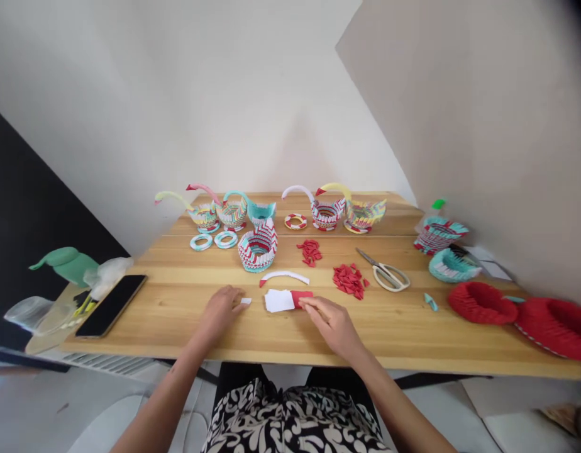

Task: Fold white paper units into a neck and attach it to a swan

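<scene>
My left hand [223, 308] rests low on the table, its fingers closed around the end of a small folded white paper piece [246, 301]. With the fingertips of my right hand [331, 319], I pinch the right edge of a red paper slip [300, 297]. The red slip lies against a pile of white paper slips [278, 301], between my two hands. Just behind this pile is a curved white paper neck [288, 275] with a red tip. Folded red paper pieces [350, 280] lie heaped beyond my right hand.
Paper swans [326, 214] stand along the back, with a striped bowl-shaped paper body [257, 247] in front. Scissors [387, 272] lie right of the red heap. A phone [112, 306] is at the left; large red paper shapes [483, 305] sit at the right edge.
</scene>
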A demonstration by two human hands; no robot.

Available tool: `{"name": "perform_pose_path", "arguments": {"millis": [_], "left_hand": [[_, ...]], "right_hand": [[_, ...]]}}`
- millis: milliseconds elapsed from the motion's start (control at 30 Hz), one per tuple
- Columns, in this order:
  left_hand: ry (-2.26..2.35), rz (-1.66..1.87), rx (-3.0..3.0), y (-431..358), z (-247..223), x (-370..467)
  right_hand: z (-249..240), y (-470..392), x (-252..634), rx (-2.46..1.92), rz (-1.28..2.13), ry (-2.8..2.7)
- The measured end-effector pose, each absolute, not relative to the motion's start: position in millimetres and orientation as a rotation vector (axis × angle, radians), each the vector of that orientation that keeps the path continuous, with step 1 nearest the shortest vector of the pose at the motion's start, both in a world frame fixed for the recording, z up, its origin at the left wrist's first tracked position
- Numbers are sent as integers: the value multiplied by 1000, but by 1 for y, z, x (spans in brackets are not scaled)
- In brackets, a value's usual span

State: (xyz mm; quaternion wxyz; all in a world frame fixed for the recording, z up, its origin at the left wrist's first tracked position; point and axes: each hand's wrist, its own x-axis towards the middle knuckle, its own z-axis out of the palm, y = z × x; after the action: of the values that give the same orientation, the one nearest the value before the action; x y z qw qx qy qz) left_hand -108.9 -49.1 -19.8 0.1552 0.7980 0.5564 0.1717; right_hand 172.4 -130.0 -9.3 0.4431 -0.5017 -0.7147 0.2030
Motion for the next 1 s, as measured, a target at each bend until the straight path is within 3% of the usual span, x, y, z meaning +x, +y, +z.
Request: {"name": "perform_pose_path", "arguments": {"millis": [167, 333, 567, 800, 1000], "left_hand": [[1563, 429, 2237, -44, -21, -108], [1569, 625, 2017, -50, -21, -107], [1073, 785, 1464, -47, 13, -47], [915, 830, 1705, -22, 26, 10], [891, 671, 1993, -10, 29, 29]], "right_hand": [[-10, -128, 168, -1222, 520, -1860], [-7, -120, 168, -1216, 593, -1846], [28, -84, 163, -1067, 882, -1789], [29, -42, 193, -1119, 1088, -1637], [17, -24, 210, -1142, 1181, -1538]]}}
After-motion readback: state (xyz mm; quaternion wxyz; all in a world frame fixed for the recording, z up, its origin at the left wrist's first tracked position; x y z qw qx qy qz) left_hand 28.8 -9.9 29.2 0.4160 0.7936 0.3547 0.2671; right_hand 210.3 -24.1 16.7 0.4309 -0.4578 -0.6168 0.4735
